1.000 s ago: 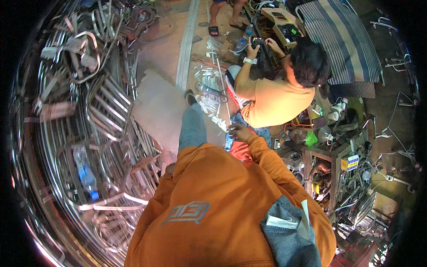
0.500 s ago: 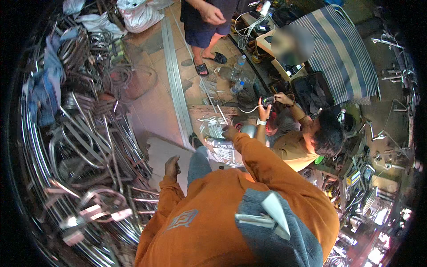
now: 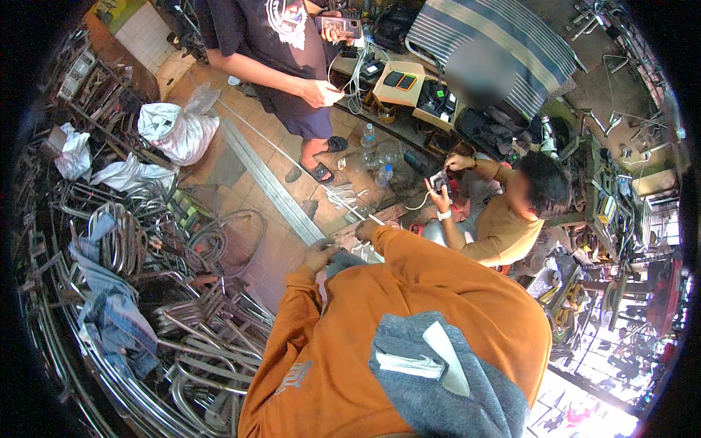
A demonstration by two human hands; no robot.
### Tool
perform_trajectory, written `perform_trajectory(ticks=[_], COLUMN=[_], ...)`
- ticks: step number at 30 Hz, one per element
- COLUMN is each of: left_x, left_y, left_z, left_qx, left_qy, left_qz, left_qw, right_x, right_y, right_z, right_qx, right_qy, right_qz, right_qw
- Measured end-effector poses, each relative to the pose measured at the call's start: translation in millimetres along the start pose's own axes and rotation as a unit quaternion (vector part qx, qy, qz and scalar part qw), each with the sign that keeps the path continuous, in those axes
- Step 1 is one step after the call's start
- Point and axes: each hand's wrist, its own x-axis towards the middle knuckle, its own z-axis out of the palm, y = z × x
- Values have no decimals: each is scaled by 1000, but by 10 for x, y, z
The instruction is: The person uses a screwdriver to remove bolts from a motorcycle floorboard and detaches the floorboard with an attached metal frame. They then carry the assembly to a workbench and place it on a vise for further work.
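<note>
My right hand (image 3: 367, 231) is closed on a thin pale rod (image 3: 355, 212), which sticks out past the fingers toward the floor. Close by on its left, my left hand (image 3: 319, 258) lies at my grey-trousered knee (image 3: 346, 260), fingers stretched out and apparently holding nothing. Both arms wear orange sleeves. On the floor just beyond my hands is a loose pile of short pale strips (image 3: 340, 195). My own body hides most of the ground beneath my hands.
A crouching person (image 3: 504, 219) at right holds a cabled device (image 3: 439, 182). Another person (image 3: 277, 66) stands ahead with a phone (image 3: 340, 28). Long metal bars (image 3: 270, 182) lie on the floor near bottles (image 3: 384, 175). Bent metal tubes (image 3: 197, 343) crowd the left.
The view has shifted, showing more of the standing person and the phone. My left hand has moved from hanging apart to beside my knee, nearer my right hand, which still grips the rod.
</note>
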Motion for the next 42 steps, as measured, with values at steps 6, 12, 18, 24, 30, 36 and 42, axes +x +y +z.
perform_trajectory(ticks=[6, 12, 18, 24, 30, 36, 42], left_x=[160, 41, 1259, 2201, 2265, 2899, 2795], left_y=[-536, -612, 3, 1008, 1883, 1704, 1173], left_z=[-561, -2095, -2586, -2059, -2608, -4679, -6187], left_qx=[7, 137, 344, 539, 505, 421, 371], left_qy=[-74, -79, -210, -387, -437, -379, -231], left_qz=[-104, -272, -229, -84, -25, -107, -240], left_qw=[992, 949, 886, 744, 744, 817, 867], right_x=[211, 570, 681, 622, 325, 633, 1405], right_y=[24, -311, -1352, -1711, -1817, -2494, -2528], right_z=[105, -187, -357, 2, 725, 1061, 309], right_qx=[133, -114, 327, 344, 358, 424, 436], right_qy=[74, 80, 231, 305, 402, 399, 400], right_qz=[152, 86, 175, 222, 425, 494, 426], right_qw=[976, 986, 899, 860, 728, 646, 684])
